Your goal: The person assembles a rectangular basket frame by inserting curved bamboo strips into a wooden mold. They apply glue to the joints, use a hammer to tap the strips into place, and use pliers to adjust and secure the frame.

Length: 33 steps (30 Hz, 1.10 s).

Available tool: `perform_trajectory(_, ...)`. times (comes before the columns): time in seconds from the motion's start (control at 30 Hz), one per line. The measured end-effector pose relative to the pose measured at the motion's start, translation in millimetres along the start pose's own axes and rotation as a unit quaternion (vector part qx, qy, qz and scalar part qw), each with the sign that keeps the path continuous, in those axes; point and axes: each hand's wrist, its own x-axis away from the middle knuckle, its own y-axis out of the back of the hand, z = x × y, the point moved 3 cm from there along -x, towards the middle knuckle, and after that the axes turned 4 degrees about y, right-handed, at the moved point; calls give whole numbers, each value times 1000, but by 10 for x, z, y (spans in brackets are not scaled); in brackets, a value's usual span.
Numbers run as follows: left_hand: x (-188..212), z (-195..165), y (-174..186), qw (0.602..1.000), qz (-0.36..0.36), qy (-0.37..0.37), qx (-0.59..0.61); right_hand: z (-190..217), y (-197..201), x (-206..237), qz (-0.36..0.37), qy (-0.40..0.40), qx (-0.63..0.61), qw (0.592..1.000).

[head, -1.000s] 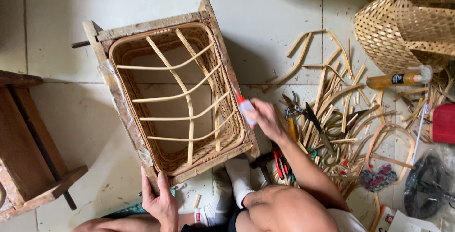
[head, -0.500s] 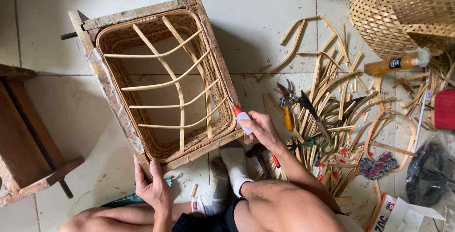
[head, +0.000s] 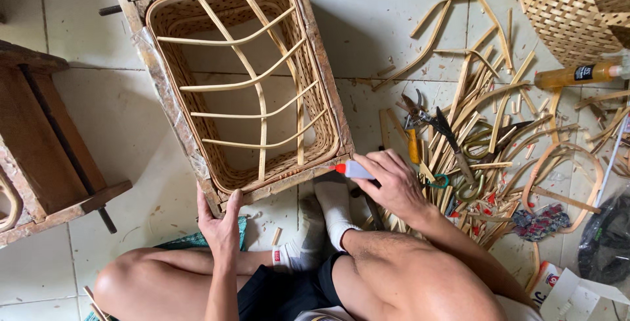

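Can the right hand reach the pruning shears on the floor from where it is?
Probably yes: the pruning shears lie uncovered just beyond the right hand, but it holds a small glue tube.

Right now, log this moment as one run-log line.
left hand: steadies wooden frame at near corner | right hand: holds glue bottle, red tip at frame edge | beside: pruning shears, cane strips

Tan woven basket [head: 243, 85] (red-tipped white glue tube [head: 354, 170]).

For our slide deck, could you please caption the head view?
Left hand steadies a rattan basket frame; right hand holds a red-tipped tube at its rim.
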Motion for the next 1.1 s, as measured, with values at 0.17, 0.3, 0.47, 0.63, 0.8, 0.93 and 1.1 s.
perform_trajectory(0.17,-8,-20,-18,1000,-1,1,4,-52,26,-158,27,67,75,995)
perform_trajectory(0.3,-13,-19,-10,1000,3,-7,10,-35,30,-197,34,87,94,991)
perform_trajectory(0.47,6,-23,-9,1000,-4,6,7,-32,39,-232,39,115,115,986)
perform_trajectory(0.63,6,-42,-21,1000,-6,11,4,-84,121,-248,37,134,135,981)
perform_trajectory(0.8,6,-32,-22,1000,6,-8,17,-35,162,-272,32,134,109,984)
perform_trajectory(0.93,-41,3,15,1000,9,3,-9,95,61,-364,41,141,86,985)
perform_trajectory(1.1,-66,30,52,1000,20,22,-7,231,-43,-492,47,172,101,979)
